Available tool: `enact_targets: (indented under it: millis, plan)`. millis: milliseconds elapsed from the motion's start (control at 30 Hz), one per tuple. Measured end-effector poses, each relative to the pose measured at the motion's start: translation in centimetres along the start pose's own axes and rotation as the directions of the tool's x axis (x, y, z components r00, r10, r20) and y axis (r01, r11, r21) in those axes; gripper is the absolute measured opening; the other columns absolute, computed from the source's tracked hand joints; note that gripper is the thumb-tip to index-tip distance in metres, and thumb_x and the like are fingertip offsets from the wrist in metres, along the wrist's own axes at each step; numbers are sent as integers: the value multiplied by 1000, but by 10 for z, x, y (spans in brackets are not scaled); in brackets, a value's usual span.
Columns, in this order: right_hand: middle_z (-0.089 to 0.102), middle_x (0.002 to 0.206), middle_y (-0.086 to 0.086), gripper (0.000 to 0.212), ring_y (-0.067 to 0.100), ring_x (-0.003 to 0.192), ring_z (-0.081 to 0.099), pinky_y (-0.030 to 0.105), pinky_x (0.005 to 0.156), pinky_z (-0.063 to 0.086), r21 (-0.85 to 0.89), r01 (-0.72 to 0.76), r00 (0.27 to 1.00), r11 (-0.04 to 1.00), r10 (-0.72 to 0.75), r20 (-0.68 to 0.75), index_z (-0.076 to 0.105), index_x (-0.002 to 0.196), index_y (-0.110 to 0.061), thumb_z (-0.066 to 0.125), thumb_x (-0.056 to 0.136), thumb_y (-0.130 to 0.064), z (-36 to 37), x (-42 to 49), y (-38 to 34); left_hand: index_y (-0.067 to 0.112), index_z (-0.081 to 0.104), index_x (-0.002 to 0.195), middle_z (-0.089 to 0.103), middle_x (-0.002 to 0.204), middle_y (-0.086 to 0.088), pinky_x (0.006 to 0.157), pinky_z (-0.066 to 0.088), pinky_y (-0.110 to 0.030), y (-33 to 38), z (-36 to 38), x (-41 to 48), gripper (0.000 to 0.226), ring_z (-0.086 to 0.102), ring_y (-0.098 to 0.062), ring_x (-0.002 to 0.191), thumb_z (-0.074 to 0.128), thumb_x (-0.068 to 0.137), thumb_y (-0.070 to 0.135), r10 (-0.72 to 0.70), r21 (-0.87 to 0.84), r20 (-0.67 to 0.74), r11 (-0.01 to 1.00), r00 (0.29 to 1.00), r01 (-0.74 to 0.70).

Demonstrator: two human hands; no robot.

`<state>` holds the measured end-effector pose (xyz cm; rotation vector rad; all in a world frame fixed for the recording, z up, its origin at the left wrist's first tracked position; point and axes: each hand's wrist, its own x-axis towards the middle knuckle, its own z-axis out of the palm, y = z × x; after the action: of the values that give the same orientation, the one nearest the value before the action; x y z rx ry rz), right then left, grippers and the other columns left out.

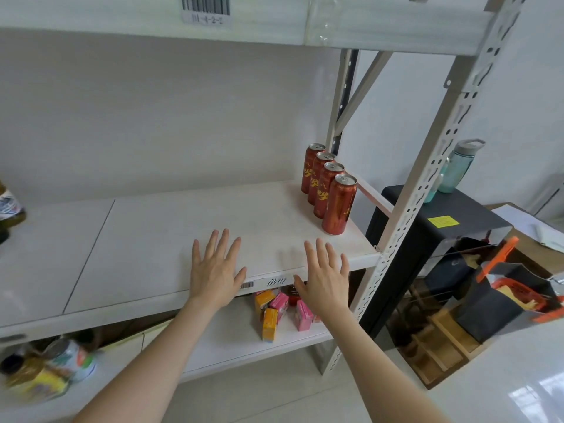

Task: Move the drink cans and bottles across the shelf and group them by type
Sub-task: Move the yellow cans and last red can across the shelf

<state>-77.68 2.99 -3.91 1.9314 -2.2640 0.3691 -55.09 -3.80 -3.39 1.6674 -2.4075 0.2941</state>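
Several tall red drink cans point(331, 190) stand in a tight row at the right end of the white shelf point(146, 239), running from the back toward the front edge. A dark bottle point(7, 209) with a pale label shows at the far left edge, partly cut off. My left hand point(215, 270) lies spread flat near the shelf's front edge, fingers straight, holding nothing. My right hand point(325, 276) is spread the same way a little to the right, just in front of the nearest can and apart from it.
Orange and pink drink cartons point(282, 309) sit on the lower shelf under my hands. Blurred cans and packets point(52, 367) lie at the lower left. The perforated shelf post point(427, 184) rises at right, with a black cabinet point(442, 227) and teal water bottle point(457, 169) behind it.
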Motion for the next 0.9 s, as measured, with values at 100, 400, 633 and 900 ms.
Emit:
enact_targets:
  millis: [100, 400, 633, 900]
  plan:
    - [9, 164, 8, 80, 30, 151, 6, 52, 119, 3, 27, 12, 1000, 1000, -12, 16, 6, 155, -23, 43, 94, -59, -5, -24, -30, 23, 22, 155, 15, 164, -9, 118, 4, -57, -20, -8, -36, 67, 7, -29, 151, 37, 97, 54, 2, -5, 0, 1000, 1000, -2]
    - [9, 165, 5, 79, 26, 151, 6, 52, 119, 4, 45, 53, 998, 998, -54, 14, 7, 156, -24, 44, 94, -56, -18, -68, -128, 20, 33, 152, 23, 161, -12, 118, 9, -60, -96, -29, -122, 67, 14, -31, 150, 49, 95, 51, -72, -24, -14, 997, 997, 72]
    - [9, 165, 5, 80, 25, 151, 6, 52, 119, 5, 55, 65, 998, 996, -65, -11, 7, 156, -23, 45, 94, -56, -21, -91, -234, 24, 21, 155, 13, 164, -9, 118, -2, -57, -195, -41, -165, 69, 5, -29, 152, 38, 96, 56, -73, 36, -11, 997, 997, 73]
    - [8, 165, 4, 76, 25, 151, 4, 52, 119, 5, 102, 84, 996, 991, -83, -14, 5, 156, -25, 41, 96, -55, -15, -115, -387, 24, 24, 155, 16, 163, -9, 118, 3, -58, -337, -60, -219, 67, 8, -30, 151, 40, 96, 53, -75, 62, 4, 995, 997, 75]
